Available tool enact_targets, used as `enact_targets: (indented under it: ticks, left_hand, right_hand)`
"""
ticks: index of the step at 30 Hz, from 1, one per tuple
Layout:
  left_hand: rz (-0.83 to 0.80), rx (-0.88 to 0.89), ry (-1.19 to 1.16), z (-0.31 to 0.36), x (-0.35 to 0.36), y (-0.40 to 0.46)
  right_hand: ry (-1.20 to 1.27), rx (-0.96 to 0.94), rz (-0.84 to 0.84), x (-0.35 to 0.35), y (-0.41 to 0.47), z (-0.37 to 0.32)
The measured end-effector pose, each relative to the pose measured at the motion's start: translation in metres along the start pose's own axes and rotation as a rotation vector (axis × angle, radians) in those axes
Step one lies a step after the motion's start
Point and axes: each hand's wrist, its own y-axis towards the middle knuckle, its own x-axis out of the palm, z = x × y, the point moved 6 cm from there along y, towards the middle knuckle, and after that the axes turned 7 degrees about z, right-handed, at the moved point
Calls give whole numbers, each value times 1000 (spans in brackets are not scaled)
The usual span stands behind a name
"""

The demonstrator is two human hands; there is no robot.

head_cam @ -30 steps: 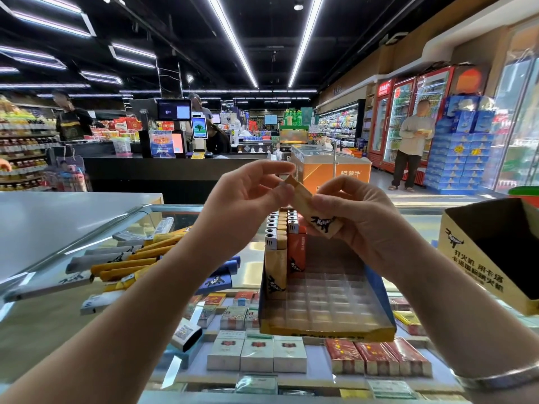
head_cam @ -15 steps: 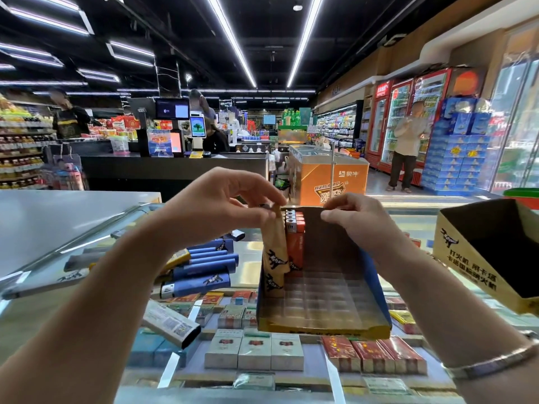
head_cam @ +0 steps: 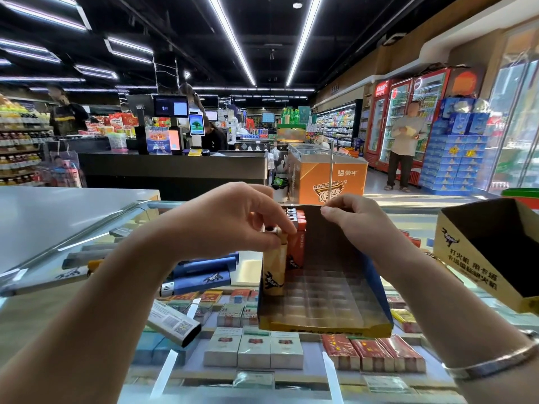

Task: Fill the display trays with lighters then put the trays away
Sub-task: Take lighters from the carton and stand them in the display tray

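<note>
A yellow and blue display tray (head_cam: 326,328) with a clear gridded insert stands on the glass counter. Its left column holds several upright lighters, orange ones (head_cam: 297,249) behind a tan one (head_cam: 274,269) at the front. My left hand (head_cam: 233,220) pinches the top of the tan lighter, which stands in a tray cell. My right hand (head_cam: 355,225) grips the tray's back wall at its top edge. Loose blue lighters (head_cam: 204,272) lie on the glass left of the tray.
An open yellow carton (head_cam: 478,258) stands at the right on the counter. Grey and yellow lighters (head_cam: 84,260) lie further left. A tan packet (head_cam: 175,322) lies on the glass at front left. Cigarette packs (head_cam: 253,348) fill the case below. A checkout counter and people stand beyond.
Both hands came down from chest height. My left hand lowered the tan lighter into the tray's left column. My right hand let go of it and took the tray's back wall.
</note>
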Motion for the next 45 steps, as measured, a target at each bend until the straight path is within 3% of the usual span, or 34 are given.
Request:
enact_targets:
  ticks: [11,19,25,34,36,39,42,45]
  left_hand:
    - [-10,-11,70,-5,-2,0]
    - [-111,-45,75,-6,2,-2]
    - [-40,-22,146,-13,5,3]
    - [-93,-86,4,-34,20,10]
    - [-107,-80,-17,-35,30,11]
    - [-115,-86,-93,-39,43,13]
    - [-77,-81,-85,-44,44,16]
    - [-47,-67,-72,-48,44,17]
  right_hand:
    - [-27,-6,-14,0,1,1]
    - [-32,-7,-27,1,0,-1]
    - [-8,-7,-28,1,-3,-4]
    - [127,63,5,-11,2,-4]
    - [16,-27,168,-35,8,-7]
    - [-424,-82,378,-72,13,3]
    - [-837,194,191,-81,16,36]
    - [-1016,313,43,-81,11,50]
